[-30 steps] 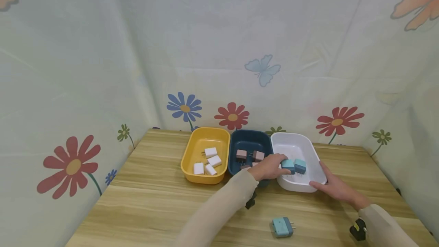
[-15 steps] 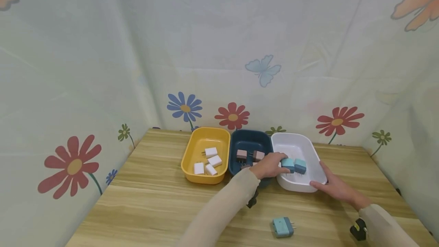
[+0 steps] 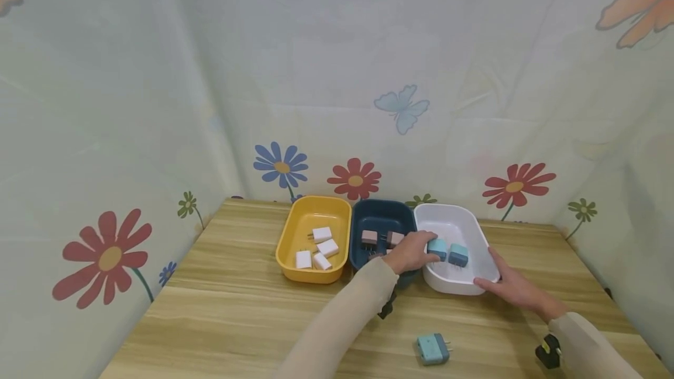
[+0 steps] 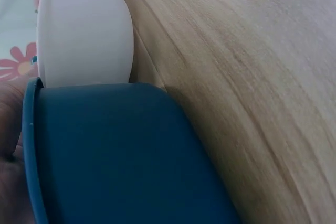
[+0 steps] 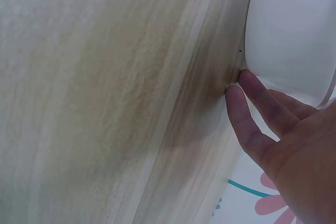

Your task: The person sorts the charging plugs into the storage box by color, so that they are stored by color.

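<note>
My left hand [image 3: 413,252] reaches over the dark blue tray [image 3: 383,208] into the left side of the white tray [image 3: 447,213]. It pinches a teal plug charger [image 3: 436,248] between thumb and fingers. A second teal charger [image 3: 458,255] lies just right of it in the white tray. My right hand [image 3: 513,285] holds the white tray's near right corner, thumb at the front rim; in the right wrist view its fingers [image 5: 249,129] touch the outer wall. The left wrist view shows mostly the blue tray's wall [image 4: 121,150], with part of the left hand [image 4: 10,129] at the edge.
A yellow tray [image 3: 284,250] with several white chargers [image 3: 327,248] stands left of the blue tray. Brownish-pink chargers [image 3: 369,237] lie in the blue tray. Another teal charger [image 3: 433,348] lies on the wooden table [image 3: 237,320] in front. A flowered cloth [image 3: 337,104] hangs behind.
The pinched teal charger has shifted slightly left and up, and a gap now shows between it and its neighbour. My right hand stays on the white tray. The head view has shifted slightly.
</note>
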`<control>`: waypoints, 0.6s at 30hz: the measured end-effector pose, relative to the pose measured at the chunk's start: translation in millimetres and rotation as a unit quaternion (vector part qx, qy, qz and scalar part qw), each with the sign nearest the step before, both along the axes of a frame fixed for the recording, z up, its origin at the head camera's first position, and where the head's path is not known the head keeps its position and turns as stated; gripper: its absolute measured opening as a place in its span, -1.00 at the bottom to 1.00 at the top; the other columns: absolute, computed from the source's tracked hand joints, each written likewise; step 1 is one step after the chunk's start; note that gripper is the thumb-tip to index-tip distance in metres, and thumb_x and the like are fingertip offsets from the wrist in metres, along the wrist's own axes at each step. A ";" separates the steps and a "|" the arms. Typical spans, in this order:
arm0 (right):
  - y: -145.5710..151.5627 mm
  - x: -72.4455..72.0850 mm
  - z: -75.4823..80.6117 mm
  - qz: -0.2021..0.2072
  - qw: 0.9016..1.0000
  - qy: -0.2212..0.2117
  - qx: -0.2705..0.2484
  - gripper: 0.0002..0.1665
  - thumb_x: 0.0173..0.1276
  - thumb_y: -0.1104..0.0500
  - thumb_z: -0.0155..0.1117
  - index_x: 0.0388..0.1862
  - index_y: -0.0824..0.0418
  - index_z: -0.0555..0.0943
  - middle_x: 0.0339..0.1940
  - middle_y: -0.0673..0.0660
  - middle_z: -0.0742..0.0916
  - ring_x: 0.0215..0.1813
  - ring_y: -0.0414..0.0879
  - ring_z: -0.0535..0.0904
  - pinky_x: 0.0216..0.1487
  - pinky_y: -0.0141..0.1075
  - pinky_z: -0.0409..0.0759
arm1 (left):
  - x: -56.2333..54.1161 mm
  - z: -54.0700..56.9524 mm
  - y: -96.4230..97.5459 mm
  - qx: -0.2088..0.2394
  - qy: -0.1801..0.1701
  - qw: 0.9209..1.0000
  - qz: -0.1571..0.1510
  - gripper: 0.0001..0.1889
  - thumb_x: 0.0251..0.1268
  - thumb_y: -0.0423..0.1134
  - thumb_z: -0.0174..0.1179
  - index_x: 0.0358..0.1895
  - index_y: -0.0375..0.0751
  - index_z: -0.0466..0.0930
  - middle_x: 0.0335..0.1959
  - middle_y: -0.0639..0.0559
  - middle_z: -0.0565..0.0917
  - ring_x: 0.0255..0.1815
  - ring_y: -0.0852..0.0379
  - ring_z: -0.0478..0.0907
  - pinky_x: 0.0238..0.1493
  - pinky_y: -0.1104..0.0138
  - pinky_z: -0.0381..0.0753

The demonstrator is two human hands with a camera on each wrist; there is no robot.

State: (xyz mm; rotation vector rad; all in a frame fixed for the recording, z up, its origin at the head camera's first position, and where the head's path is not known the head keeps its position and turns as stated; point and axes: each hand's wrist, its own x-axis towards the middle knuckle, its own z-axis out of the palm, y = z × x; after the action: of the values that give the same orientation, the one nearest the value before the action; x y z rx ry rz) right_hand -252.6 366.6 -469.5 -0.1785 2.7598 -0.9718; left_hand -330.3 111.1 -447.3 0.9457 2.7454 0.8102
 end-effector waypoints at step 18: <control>-0.2 -0.5 4.8 0.010 1.000 0.010 -0.001 0.22 0.31 -0.16 0.22 0.49 0.36 -0.37 0.40 0.59 0.02 0.31 0.50 0.12 0.18 0.33 0.19 | -4.6 5.5 -23.6 0.047 -0.020 0.998 0.039 -0.48 0.27 -0.07 0.24 0.28 -0.08 0.42 0.12 0.09 0.55 0.10 0.27 0.46 0.24 0.21 0.35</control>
State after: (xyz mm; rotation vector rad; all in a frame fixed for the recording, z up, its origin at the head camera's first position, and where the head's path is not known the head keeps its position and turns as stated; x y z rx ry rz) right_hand -253.1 366.4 -464.7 -0.2175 2.7685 -0.9740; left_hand -334.9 87.5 -441.8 0.8333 2.7470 0.9692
